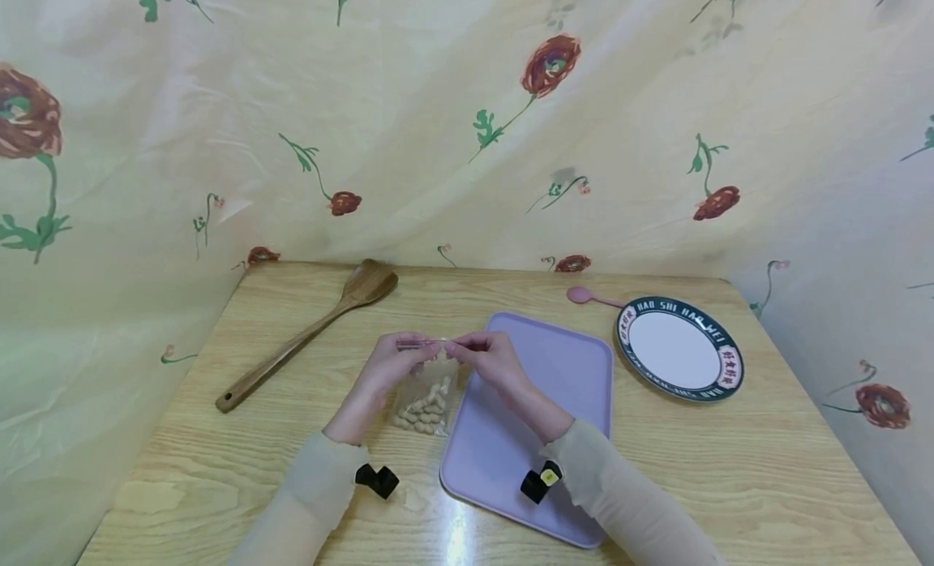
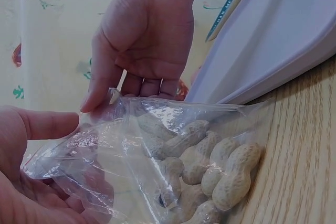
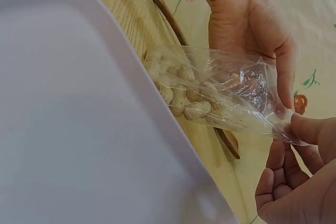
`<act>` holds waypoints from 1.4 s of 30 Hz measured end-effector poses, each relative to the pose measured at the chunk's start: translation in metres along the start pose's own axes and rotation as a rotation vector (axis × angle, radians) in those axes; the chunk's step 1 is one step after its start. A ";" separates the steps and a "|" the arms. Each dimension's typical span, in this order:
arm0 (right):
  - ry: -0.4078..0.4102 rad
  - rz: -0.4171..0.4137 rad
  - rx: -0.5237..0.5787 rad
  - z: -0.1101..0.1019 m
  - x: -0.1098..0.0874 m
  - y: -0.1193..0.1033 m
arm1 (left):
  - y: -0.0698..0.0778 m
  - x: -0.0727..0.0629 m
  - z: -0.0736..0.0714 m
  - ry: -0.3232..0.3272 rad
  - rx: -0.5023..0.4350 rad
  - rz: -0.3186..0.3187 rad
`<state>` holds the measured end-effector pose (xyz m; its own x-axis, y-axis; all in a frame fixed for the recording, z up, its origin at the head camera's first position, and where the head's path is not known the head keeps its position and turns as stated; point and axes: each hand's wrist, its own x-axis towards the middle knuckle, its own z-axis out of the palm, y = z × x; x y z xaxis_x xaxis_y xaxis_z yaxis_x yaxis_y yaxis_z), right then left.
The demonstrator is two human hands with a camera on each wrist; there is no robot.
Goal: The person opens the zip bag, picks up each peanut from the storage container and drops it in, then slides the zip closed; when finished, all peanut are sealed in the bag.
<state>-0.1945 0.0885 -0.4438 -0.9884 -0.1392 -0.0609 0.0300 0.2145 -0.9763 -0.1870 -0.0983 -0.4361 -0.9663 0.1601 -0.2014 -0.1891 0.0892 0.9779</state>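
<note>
A clear plastic bag (image 1: 438, 371) of peanuts stands on the table at the left edge of the lilac tray (image 1: 558, 371). Several unshelled peanuts (image 2: 236, 177) lie in its lower part. My left hand (image 1: 392, 362) pinches the bag's top edge on the left side, thumb toward me. With thumb and fingers my right hand (image 1: 492, 357) pinches the same edge at its right end. Both hands also show in the right wrist view, the left hand (image 3: 249, 30) behind the bag and the right hand (image 3: 304, 182) at its top corner.
A wooden spatula (image 1: 306, 335) lies at the left of the table. To the right of the tray is a plate (image 1: 722, 339) with a dark lettered rim, and a pink spoon (image 1: 581, 295) lies partly beneath it. A flowered cloth (image 1: 438, 144) hangs behind the table.
</note>
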 end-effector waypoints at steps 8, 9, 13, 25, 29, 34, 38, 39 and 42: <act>-0.011 0.015 0.022 -0.001 -0.002 -0.006 | 0.000 0.001 -0.002 -0.026 0.017 0.000; -0.011 0.019 0.021 -0.001 -0.002 -0.006 | 0.000 0.001 -0.002 -0.026 0.012 0.002; -0.004 0.024 0.020 0.000 0.000 -0.002 | 0.000 0.001 -0.001 -0.020 0.005 0.007; -0.002 0.044 0.033 0.003 -0.001 -0.003 | -0.001 0.002 -0.001 -0.017 -0.003 0.016; -0.007 0.051 0.035 0.003 0.000 -0.002 | -0.002 0.001 0.000 -0.015 -0.016 0.018; 0.004 0.044 0.030 0.003 0.000 -0.001 | -0.001 0.000 0.002 0.003 -0.020 0.022; 0.010 0.024 0.015 0.002 -0.001 0.000 | 0.000 -0.001 0.003 0.022 0.002 0.040; 0.012 0.014 0.004 0.002 -0.001 0.000 | 0.000 -0.001 0.003 0.027 0.011 0.045; 0.016 -0.023 -0.026 0.001 -0.002 0.000 | 0.000 -0.001 0.002 0.025 0.022 0.048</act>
<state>-0.1927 0.0875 -0.4442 -0.9910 -0.1294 -0.0347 0.0031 0.2362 -0.9717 -0.1861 -0.0963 -0.4365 -0.9784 0.1398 -0.1525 -0.1387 0.1034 0.9849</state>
